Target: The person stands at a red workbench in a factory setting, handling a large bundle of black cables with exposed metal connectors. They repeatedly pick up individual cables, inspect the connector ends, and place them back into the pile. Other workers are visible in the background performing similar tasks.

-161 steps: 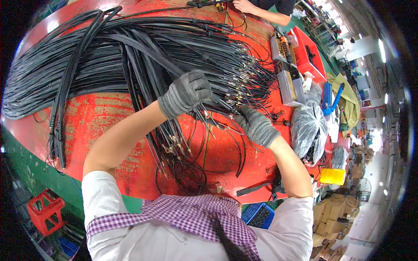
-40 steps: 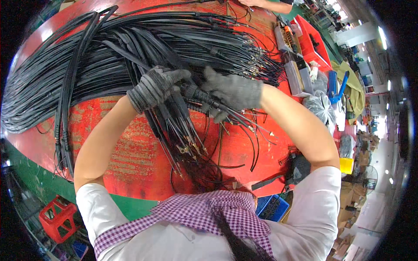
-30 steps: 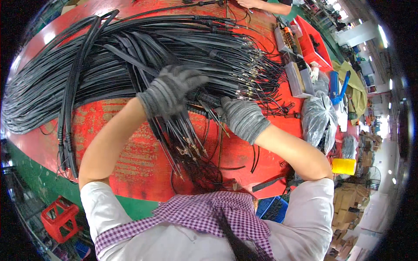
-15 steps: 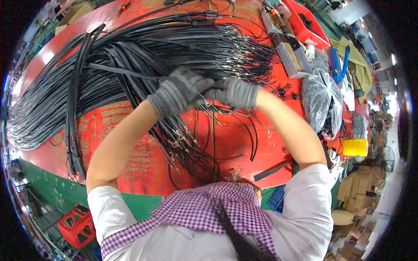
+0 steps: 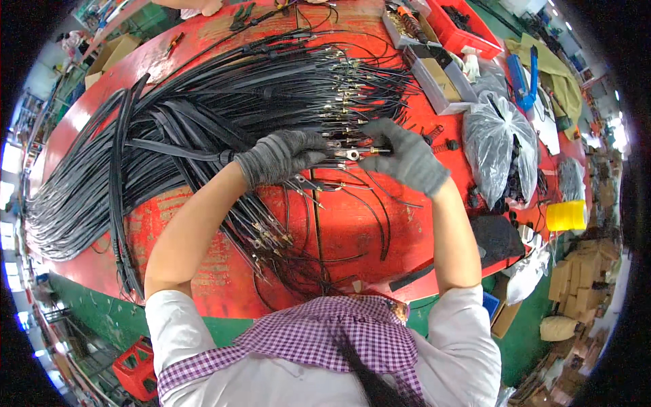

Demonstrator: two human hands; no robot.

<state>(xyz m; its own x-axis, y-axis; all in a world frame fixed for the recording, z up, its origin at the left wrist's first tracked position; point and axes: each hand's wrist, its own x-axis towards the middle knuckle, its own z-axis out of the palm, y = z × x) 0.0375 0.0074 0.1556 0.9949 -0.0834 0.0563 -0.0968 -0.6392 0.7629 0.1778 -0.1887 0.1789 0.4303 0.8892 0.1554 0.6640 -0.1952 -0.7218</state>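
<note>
My left hand, in a grey knit glove, is closed round a black cable near its end, over the big bundle of black cables. A metal ring terminal and other metal ends stick out past its fingertips. My right hand, gloved alike, has thumb and fingers apart on either side of these ends; I see no firm grip. A second group of cables crosses the bundle under my left hand, its metal lugs lying toward me.
The red worktable carries parts trays, a red bin, a clear plastic bag, a blue tool and a yellow spool. At the far edge another person's hand shows beside green-handled pliers.
My hands have drawn apart, the right one moving right and its fingers spreading, which bares the metal ends. The view has shifted slightly; another person's hand now shows at the far edge.
</note>
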